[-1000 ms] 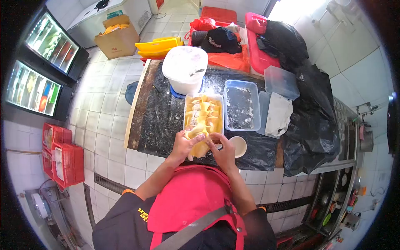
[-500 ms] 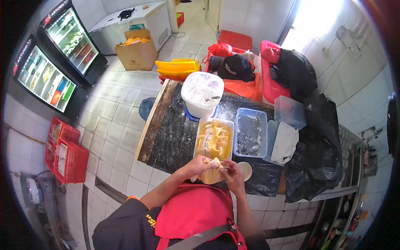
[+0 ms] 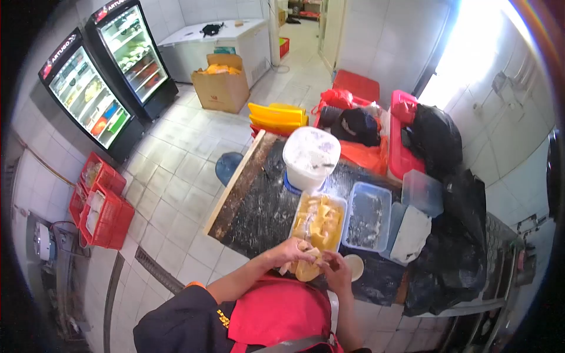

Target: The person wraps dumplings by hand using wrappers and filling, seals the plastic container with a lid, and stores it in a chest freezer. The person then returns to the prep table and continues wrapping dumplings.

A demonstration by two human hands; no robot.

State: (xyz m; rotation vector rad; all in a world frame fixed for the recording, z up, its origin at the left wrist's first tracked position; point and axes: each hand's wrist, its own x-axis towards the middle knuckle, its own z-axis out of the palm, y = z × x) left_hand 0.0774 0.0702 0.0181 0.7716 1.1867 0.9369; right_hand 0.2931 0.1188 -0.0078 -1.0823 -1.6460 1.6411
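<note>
Yellow wrapper point(image 3: 314, 253) sits pinched between curled left hand point(image 3: 294, 250) and right hand point(image 3: 336, 272).

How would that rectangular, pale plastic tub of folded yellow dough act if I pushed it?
The tub probably feels fairly heavy, being packed with dough pieces. It likely won't tip, since it looks low and wide. Those thin folded pieces might squash easily.

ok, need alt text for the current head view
Bare left hand and right hand hold a yellow piece at the near end of a tray of folded yellow pieces. A white tub and clear container sit nearby on a black-covered table.
</note>
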